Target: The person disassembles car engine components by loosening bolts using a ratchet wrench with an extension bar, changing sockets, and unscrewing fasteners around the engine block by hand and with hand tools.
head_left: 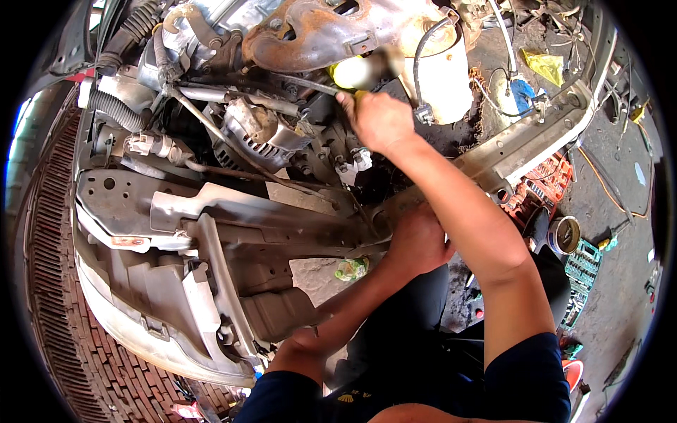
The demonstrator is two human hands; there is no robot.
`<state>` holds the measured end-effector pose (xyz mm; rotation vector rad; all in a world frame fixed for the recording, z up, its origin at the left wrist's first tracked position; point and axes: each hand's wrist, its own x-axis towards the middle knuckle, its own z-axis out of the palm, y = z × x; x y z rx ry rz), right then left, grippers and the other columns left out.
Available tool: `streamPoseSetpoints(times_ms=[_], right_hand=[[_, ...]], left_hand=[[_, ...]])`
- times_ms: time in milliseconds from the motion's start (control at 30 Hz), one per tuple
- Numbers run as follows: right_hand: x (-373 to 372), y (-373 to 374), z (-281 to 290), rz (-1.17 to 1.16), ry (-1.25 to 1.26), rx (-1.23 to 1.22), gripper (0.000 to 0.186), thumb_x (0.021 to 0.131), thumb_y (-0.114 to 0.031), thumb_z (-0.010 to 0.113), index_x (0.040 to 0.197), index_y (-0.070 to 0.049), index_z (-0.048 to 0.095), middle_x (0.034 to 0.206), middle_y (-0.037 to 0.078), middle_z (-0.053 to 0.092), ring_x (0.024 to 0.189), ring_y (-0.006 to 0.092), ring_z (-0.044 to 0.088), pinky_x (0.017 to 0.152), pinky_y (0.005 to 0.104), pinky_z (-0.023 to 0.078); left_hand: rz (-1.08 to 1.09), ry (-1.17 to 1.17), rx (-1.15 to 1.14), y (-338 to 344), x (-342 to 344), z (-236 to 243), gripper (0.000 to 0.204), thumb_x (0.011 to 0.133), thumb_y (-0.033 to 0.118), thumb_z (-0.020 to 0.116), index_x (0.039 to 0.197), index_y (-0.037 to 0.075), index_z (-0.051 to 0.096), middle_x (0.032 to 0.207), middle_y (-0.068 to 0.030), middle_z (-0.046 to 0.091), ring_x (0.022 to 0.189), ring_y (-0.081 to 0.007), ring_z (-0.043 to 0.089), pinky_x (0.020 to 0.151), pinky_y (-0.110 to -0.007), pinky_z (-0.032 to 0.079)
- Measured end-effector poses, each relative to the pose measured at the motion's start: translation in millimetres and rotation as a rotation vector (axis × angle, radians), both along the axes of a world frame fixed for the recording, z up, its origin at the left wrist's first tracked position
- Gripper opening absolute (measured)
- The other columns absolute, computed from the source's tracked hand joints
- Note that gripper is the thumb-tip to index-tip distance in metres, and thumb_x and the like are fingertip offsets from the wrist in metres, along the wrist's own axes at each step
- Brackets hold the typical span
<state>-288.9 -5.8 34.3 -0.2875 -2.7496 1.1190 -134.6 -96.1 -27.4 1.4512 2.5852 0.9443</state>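
Observation:
Inside an open engine bay, my right hand is closed around the end of a long metal bar-like tool. A bit of yellow shows at the grip; the tool's far end runs in under the rusty exhaust heat shield. Left of the hand sits a finned alternator. My left hand rests at the metal front rail, below my right forearm. Its fingers are mostly hidden there. A white cylindrical part with a black hose stands right of my right hand.
A bumper and bare body frame curve along the left. On the floor at right lie a red tool case, a green socket case and a round tin. A green-labelled bottle shows through the frame opening.

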Motion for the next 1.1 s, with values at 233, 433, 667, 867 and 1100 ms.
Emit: streamPoseSetpoints(times_ms=[233, 433, 667, 867, 1100], right_hand=[[-0.2, 1.0, 3.2, 0.090, -0.075, -0.091, 0.066, 0.111, -0.058, 0.033, 0.113, -0.002, 0.068, 0.113, 0.026, 0.073, 0.114, 0.0434, 0.068, 0.099, 0.0528, 0.052], [-5.5, -4.9, -30.3, 0.048, 0.142, -0.265, 0.050, 0.111, -0.047, 0.042, 0.114, -0.001, 0.061, 0.109, 0.030, 0.070, 0.111, 0.0485, 0.064, 0.095, 0.0548, 0.050], [-10.3, -0.2, -44.2, 0.037, 0.419, -0.404, 0.030, 0.108, -0.029, 0.058, 0.116, 0.000, 0.064, 0.107, 0.031, 0.067, 0.105, 0.0509, 0.063, 0.088, 0.0546, 0.050], [-9.2, 2.4, -44.7, -0.063, 0.516, -0.218, 0.029, 0.107, -0.030, 0.055, 0.104, -0.002, 0.062, 0.102, 0.028, 0.070, 0.097, 0.0479, 0.067, 0.085, 0.0572, 0.053], [-0.8, 9.0, -29.0, -0.113, 0.489, -0.207, 0.030, 0.105, -0.031, 0.062, 0.106, -0.001, 0.066, 0.096, 0.028, 0.071, 0.093, 0.0482, 0.068, 0.081, 0.0557, 0.053]], left_hand=[[0.021, 0.012, -0.019, 0.7, -0.6, 3.0, 0.033, 0.078, 0.021, 0.075, 0.104, 0.001, 0.072, 0.098, -0.0198, 0.071, 0.095, -0.0403, 0.067, 0.086, -0.052, 0.054], [0.027, -0.009, -0.007, -0.5, 1.1, 0.2, 0.034, 0.078, 0.021, 0.075, 0.105, 0.001, 0.071, 0.100, -0.0212, 0.071, 0.098, -0.0408, 0.066, 0.090, -0.051, 0.053], [0.036, -0.074, -0.023, -0.8, 1.0, 4.4, 0.036, 0.078, 0.019, 0.074, 0.109, 0.000, 0.071, 0.102, -0.0218, 0.071, 0.099, -0.0420, 0.066, 0.089, -0.051, 0.054], [0.023, -0.041, -0.062, -0.8, -1.0, 0.1, 0.038, 0.083, 0.026, 0.075, 0.113, 0.002, 0.072, 0.106, -0.0197, 0.073, 0.100, -0.0387, 0.070, 0.085, -0.048, 0.057], [0.034, -0.020, -0.125, -0.8, -0.1, -1.5, 0.037, 0.084, 0.025, 0.073, 0.113, 0.002, 0.073, 0.106, -0.0184, 0.074, 0.101, -0.0383, 0.069, 0.085, -0.047, 0.057]])
